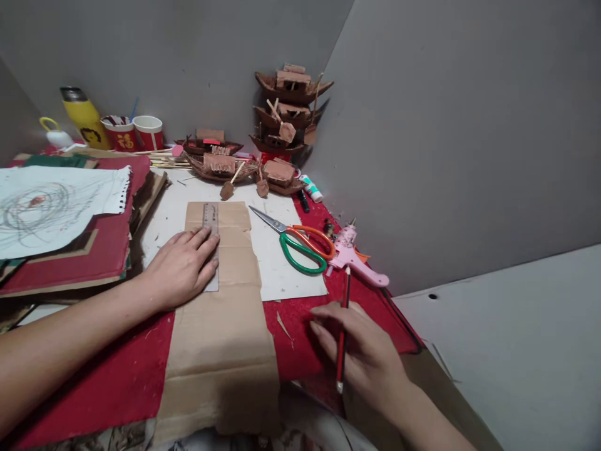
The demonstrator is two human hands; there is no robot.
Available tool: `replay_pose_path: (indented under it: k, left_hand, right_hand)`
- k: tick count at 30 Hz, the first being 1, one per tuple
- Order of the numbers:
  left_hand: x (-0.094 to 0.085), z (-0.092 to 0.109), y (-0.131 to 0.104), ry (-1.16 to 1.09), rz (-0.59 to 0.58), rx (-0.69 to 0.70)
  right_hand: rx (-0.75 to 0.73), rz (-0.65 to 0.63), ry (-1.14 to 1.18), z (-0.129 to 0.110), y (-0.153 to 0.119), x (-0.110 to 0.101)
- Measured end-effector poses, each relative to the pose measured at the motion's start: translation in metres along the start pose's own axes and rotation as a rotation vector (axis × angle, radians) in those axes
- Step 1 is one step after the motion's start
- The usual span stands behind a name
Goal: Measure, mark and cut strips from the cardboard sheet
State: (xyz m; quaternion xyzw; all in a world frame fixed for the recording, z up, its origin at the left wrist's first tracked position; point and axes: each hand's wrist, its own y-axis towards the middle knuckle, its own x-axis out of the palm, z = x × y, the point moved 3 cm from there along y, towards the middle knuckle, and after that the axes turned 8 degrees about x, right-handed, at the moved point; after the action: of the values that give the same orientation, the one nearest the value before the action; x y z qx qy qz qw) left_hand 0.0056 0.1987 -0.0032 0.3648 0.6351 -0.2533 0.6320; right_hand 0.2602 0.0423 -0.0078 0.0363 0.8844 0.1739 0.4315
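Observation:
A long strip of brown cardboard (230, 332) runs from the desk's front edge onto a white sheet. A clear ruler (211, 216) lies lengthwise on its far part. My left hand (183, 266) rests flat over the ruler and the cardboard, fingers stretched out and pressing the ruler down. To the right, above the red cloth, my right hand (366, 357) is closed around a red and black pencil (345, 313), its pale end pointing up and away. Green and orange handled scissors (300, 244) lie open on the white sheet (291, 285), between the cardboard and a pink glue gun (350, 254).
Several brown model boats (220, 164) with paddles stand at the back, some stacked in the corner (293, 84). Paper cups (149, 134) and a yellow bottle (83, 119) are behind left. Drawing paper (61, 207) covers a red board (107, 250). Grey walls close the back and right.

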Motion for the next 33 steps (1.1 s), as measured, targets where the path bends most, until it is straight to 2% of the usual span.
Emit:
replay_pose_path:
  k: [5, 9, 12, 17, 23, 26, 28, 31, 33]
  left_hand:
    - [0.001, -0.001, 0.000, 0.011, -0.007, -0.002]
    - [0.001, 0.000, 0.000, 0.016, -0.006, 0.000]
    - [0.001, 0.000, 0.000, 0.020, -0.005, 0.000]
    - [0.002, -0.001, 0.000, 0.022, 0.005, 0.002]
    - [0.003, -0.001, 0.000, 0.037, 0.017, 0.001]
    - [0.003, -0.002, 0.000, 0.041, 0.009, -0.003]
    - [0.003, -0.002, -0.001, 0.037, 0.010, -0.006]
    - [0.003, -0.003, -0.001, 0.030, 0.019, -0.005]
    - [0.003, -0.003, -0.001, 0.027, 0.027, -0.005]
  right_hand:
    - [-0.056, -0.044, 0.042, -0.010, 0.002, 0.016]
    - [-0.049, -0.088, -0.055, -0.012, 0.006, 0.033]
    - [-0.045, -0.091, -0.101, -0.011, 0.006, 0.036]
    - [0.018, -0.118, -0.159, -0.002, -0.003, 0.017]
    - [0.160, -0.238, -0.276, 0.023, -0.047, -0.036]
    - [0.185, -0.207, -0.282, 0.030, -0.066, -0.057]
    - [0.201, -0.127, -0.256, 0.028, -0.067, -0.061]
    - [0.177, -0.036, -0.190, 0.018, -0.053, -0.048]
    - [0.112, -0.081, -0.138, 0.010, -0.040, -0.031]
